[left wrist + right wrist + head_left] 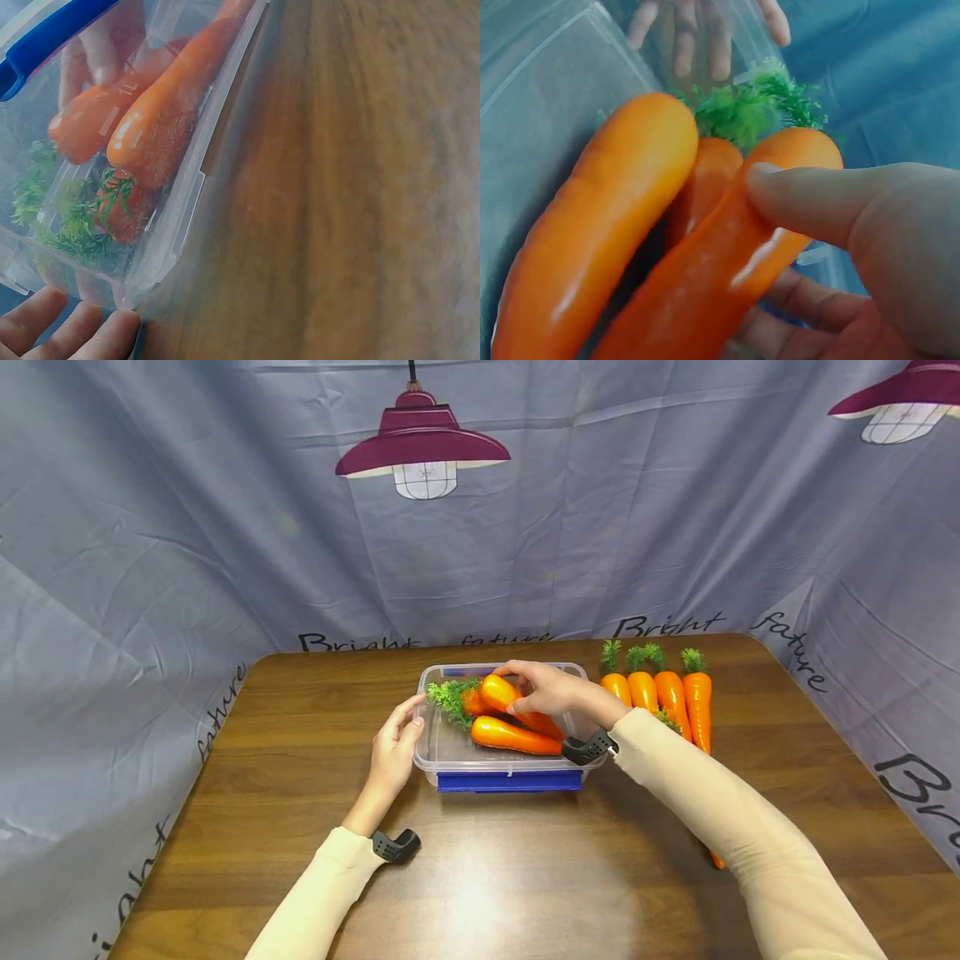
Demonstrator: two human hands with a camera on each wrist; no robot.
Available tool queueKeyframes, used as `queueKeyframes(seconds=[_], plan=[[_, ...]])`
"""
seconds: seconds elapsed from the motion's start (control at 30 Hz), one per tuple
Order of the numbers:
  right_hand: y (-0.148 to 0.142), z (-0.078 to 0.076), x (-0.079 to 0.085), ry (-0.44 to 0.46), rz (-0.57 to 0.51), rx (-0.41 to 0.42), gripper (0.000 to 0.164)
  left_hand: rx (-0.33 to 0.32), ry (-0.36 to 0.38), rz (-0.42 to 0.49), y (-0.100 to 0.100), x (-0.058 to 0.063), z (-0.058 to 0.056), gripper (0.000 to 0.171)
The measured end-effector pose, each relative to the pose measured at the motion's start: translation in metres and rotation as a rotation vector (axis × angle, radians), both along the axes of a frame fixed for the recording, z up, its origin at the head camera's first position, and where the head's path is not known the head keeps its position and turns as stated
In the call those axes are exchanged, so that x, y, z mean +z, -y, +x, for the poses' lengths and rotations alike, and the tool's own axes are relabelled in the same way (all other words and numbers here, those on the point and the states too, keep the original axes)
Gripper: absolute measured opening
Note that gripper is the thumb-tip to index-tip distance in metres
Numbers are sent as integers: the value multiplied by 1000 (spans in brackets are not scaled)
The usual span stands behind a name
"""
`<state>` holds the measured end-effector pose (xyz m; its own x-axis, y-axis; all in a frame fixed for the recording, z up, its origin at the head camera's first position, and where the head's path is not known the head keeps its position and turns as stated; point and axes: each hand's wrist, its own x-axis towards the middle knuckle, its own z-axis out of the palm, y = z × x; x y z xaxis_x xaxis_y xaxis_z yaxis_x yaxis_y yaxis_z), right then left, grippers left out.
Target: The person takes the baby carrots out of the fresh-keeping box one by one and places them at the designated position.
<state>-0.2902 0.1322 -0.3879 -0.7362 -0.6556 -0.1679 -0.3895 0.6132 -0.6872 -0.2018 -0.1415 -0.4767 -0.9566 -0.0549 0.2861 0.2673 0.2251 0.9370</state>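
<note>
A clear plastic container (495, 767) with blue side latches stands on the table, several orange carrots inside it. My right hand (551, 687) reaches in over the back and grips one carrot (727, 270) near its thick end, thumb on top and fingers beneath. Beside that one lies another carrot (513, 737) along the front of the container. A third carrot (711, 169) with green leaves (450, 696) is partly hidden under them. My left hand (393, 745) rests against the container's left wall, fingers fairly straight at the rim.
To the right of the container, several more carrots (698, 706) with green tops lie in a row on the wooden table (315, 752). One carrot tip (717, 861) shows below my right sleeve. A grey printed curtain (480, 568) hangs behind the table and along both sides.
</note>
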Motion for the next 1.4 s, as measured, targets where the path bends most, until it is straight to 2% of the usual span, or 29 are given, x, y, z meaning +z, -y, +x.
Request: queueKeyframes(seconds=[0.33,0.57,0.73,0.9,1.1,1.23,1.4], plan=[[-23,9,22,88,-147,-116,63,-8,-8,14,-3,-3,0,40],[-55,20,42,230,-277,-204,55,-16,-14,5,-3,0,2,39],[-82,34,48,312,-340,-254,61,-25,-2,10,-2,0,1,39],[-117,49,47,393,-464,-290,60,-30,-3,20,-1,0,0,40],[-171,68,42,449,-637,-303,43,-27,7,4,-1,1,-1,40],[-207,83,32,417,-645,-383,39,-28,5,19,-1,1,0,40],[-245,106,8,410,-671,-454,41,-21,-1,18,-1,-1,0,40]])
